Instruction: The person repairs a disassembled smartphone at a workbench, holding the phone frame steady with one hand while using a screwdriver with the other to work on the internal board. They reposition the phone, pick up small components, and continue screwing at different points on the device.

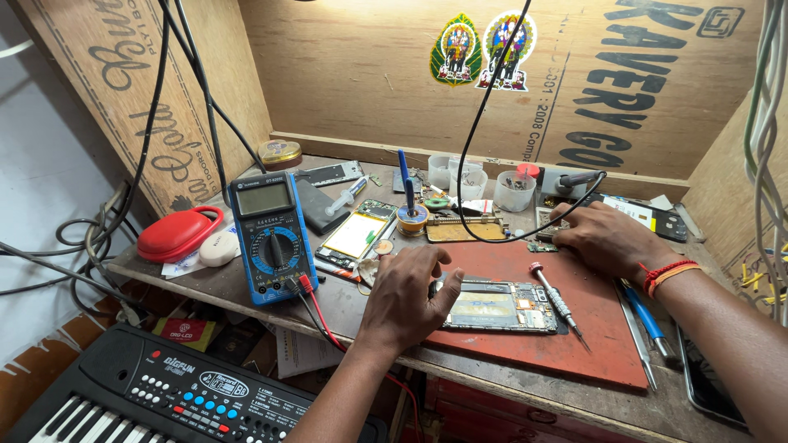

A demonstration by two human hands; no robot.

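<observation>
On the red mat [574,344] at the front of the surface [345,303] lies an opened phone [502,305], flat, its circuit boards facing up. Its left end lies right at the left hand [406,299], which rests palm down with the fingers curled loosely; the thumb and fingertips [443,297] touch that end of the phone, steadying it rather than closing round it. The left forearm comes up from the lower edge of the view. Just right of the phone a screwdriver [556,300] lies slanted on the mat, untouched.

Farther back and to the right, the right hand [603,238] lies palm down with fingers spread and pointing left, its fingertips pressing on a small circuit board [543,244] beside the mat's far edge. It grips nothing that can be seen. A red thread bracelet [669,272] circles that wrist, and the forearm runs off toward the lower right corner. The phone sits between the two hands, nearer the left one.

Left of the left hand stands a blue multimeter [271,238], propped up, with red and black leads [316,308] trailing off the surface edge. A black cable [484,131] hangs down from above, looping across the surface to the right hand.
</observation>
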